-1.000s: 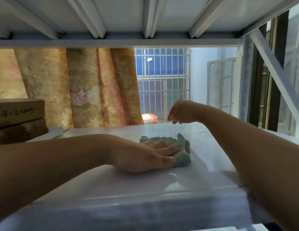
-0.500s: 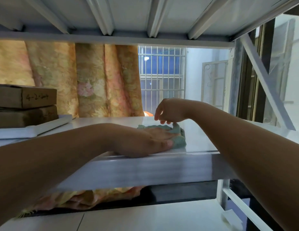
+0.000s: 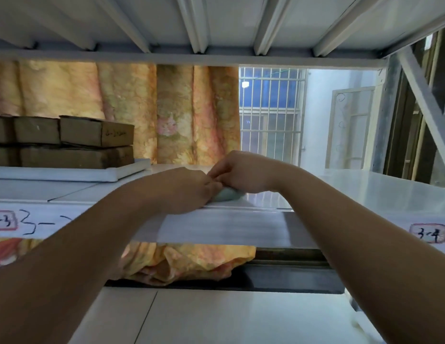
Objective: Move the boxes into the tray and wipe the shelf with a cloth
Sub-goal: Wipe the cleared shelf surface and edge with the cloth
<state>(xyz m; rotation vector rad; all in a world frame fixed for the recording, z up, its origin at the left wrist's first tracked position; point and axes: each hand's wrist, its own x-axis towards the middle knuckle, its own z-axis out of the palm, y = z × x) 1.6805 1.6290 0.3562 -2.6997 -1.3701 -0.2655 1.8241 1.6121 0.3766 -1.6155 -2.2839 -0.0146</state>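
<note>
A small green cloth (image 3: pixel 227 194) lies on the white shelf (image 3: pixel 365 192) near its front edge, mostly hidden by both hands. My left hand (image 3: pixel 184 189) rests flat over the cloth's left part. My right hand (image 3: pixel 241 173) sits just behind it with fingers curled down onto the cloth, apparently pinching it. The two hands touch each other. Several brown cardboard boxes (image 3: pixel 92 142) are stacked in two layers in a white tray (image 3: pixel 112 173) at the left of the same shelf.
The shelf above (image 3: pixel 216 26) hangs low overhead on ribbed beams. A diagonal brace (image 3: pixel 425 95) and an upright post stand at the right. A lower shelf (image 3: pixel 241 316) spreads below. A floral curtain (image 3: pixel 167 108) hangs behind. Labels mark the shelf's front edge (image 3: pixel 430 235).
The camera has dropped lower, showing the shelf's front edge. My right hand came down onto the cloth and met my left hand, which has slid toward the front edge.
</note>
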